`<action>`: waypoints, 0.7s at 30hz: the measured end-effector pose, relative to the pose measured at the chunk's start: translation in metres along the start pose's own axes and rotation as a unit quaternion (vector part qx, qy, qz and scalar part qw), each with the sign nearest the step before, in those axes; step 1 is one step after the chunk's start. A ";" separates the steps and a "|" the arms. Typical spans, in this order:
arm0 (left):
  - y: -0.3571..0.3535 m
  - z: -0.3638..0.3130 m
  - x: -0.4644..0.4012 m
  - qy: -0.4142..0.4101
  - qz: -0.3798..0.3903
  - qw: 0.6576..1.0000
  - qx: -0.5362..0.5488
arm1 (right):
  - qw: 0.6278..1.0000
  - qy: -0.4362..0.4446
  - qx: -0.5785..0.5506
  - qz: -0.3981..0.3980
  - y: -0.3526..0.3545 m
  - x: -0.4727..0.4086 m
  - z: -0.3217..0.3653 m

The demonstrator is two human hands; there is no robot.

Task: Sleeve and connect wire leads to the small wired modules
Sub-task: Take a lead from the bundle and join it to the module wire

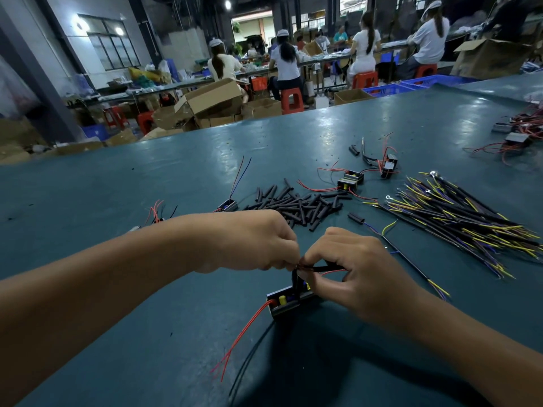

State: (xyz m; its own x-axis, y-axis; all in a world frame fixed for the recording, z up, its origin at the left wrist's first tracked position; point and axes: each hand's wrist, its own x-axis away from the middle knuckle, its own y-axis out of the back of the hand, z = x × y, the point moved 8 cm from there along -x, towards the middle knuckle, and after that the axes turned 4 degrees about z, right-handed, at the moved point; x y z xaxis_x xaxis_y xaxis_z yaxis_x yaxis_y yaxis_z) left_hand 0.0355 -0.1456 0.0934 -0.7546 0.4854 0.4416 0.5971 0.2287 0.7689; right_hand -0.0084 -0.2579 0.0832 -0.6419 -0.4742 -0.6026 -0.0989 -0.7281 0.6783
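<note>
A small black module [283, 302] with yellow and red parts lies on the teal table [147, 177], red leads [241, 339] trailing toward me. Just above it my left hand [249, 242] and my right hand [358, 265] meet fingertip to fingertip. Both pinch thin wire ends at one spot. A black sleeved lead [318, 268] runs under my right fingers, along with a red wire. The joint itself is hidden by my fingers.
A heap of black sleeve pieces [299, 205] lies beyond my hands. A fan of black, yellow and blue wire leads [458, 218] spreads at right. More modules [351, 180] sit behind and left [227, 205]. People work at benches in the background.
</note>
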 end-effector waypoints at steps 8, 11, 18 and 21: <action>0.014 -0.020 0.026 -0.222 -0.084 0.950 -0.204 | 1.000 -0.008 0.001 0.002 0.003 -0.001 -0.002; 0.013 -0.019 0.026 -0.229 -0.094 0.941 -0.232 | 1.000 -0.009 -0.003 0.004 0.002 -0.001 -0.002; 0.009 -0.034 0.025 -0.290 -0.117 0.900 -0.304 | 1.000 0.000 0.000 0.003 0.003 -0.002 -0.002; 0.008 -0.033 0.021 -0.281 -0.089 0.905 -0.308 | 1.000 -0.002 -0.004 0.005 0.001 -0.001 -0.002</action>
State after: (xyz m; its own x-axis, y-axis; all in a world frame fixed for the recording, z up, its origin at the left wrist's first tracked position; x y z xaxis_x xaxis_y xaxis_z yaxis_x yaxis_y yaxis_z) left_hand 0.0156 -0.1616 0.1236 -0.4636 0.8786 0.1145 0.0853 -0.0844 0.9928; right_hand -0.0064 -0.2591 0.0838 -0.6458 -0.4800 -0.5937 -0.0866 -0.7266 0.6816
